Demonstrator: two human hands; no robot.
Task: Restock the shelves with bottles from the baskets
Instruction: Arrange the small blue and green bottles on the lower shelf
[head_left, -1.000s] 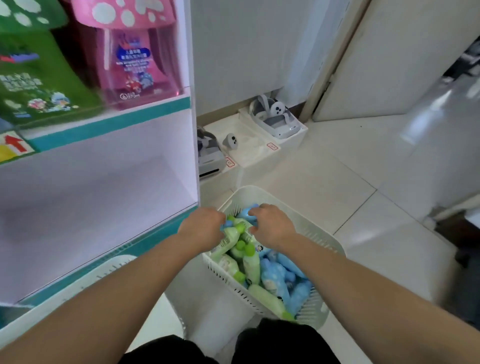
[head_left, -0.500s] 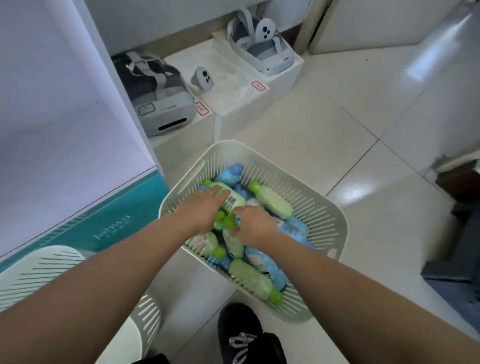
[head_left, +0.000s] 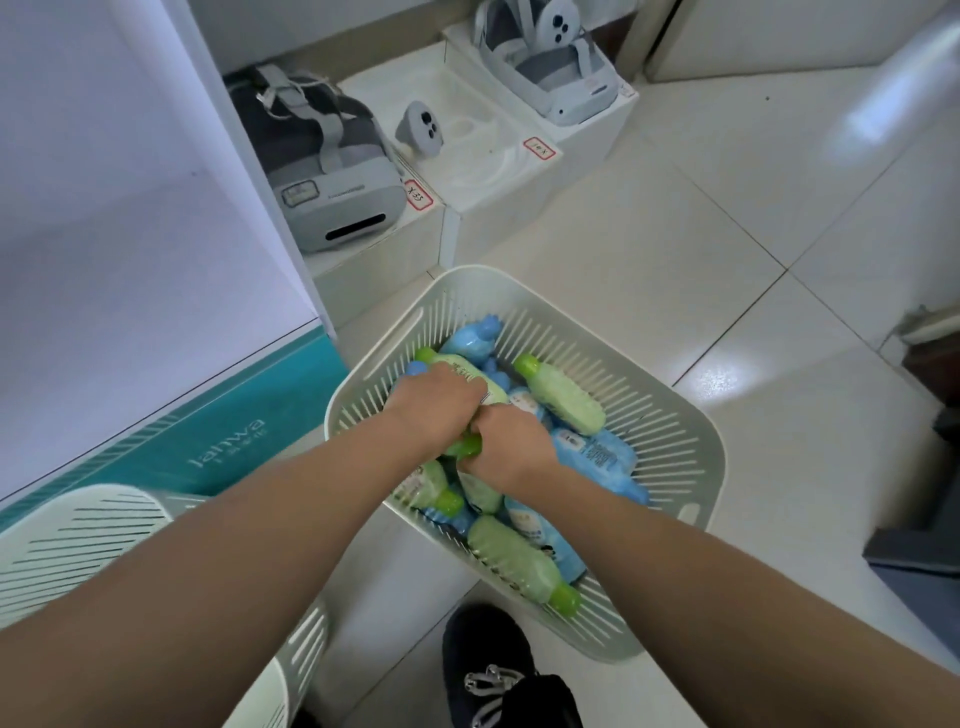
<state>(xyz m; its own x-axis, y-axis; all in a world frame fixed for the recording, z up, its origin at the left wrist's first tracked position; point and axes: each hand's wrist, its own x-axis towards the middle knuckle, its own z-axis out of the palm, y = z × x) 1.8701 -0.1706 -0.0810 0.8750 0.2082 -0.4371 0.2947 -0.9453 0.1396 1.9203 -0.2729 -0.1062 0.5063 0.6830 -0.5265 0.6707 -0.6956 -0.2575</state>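
Note:
A pale slotted basket (head_left: 670, 431) stands on the floor, filled with several green bottles and blue bottles (head_left: 597, 457) lying jumbled. My left hand (head_left: 434, 402) reaches into it and curls over a green bottle (head_left: 460, 366) whose green cap points to the far left. My right hand (head_left: 511, 447) sits right beside it, touching it, fingers curled round another green-capped bottle (head_left: 467, 447) in the pile. Another green bottle (head_left: 563, 395) lies free just beyond my hands. The white shelf (head_left: 130, 218) with a teal base rises at the left, its lowest level bare.
A second slotted basket (head_left: 78, 535) stands at the lower left against the shelf base. White boxes carrying VR headsets (head_left: 332, 171) and a controller (head_left: 421, 127) sit behind the basket by the wall. My dark shoe (head_left: 488, 670) is at the bottom. Tiled floor spreads to the right.
The view has dropped from the shelf down to the basket. Both hands have moved closer together in the pile and now close on green bottles.

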